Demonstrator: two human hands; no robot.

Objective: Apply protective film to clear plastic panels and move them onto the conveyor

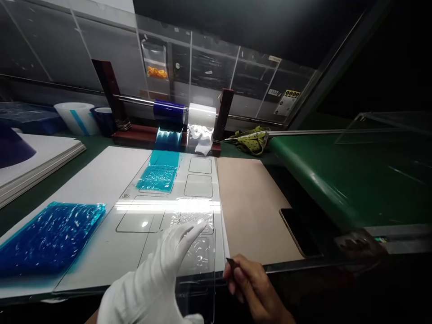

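Head view: gloved left hand (158,279), fingers spread flat, presses on clear acrylic sheet (168,216) at lower centre of frame. Bare right hand (251,285), lower right of centre, pinches a small dark blade (230,262) at the sheet's right edge. Blue film (50,236) lies lower left.
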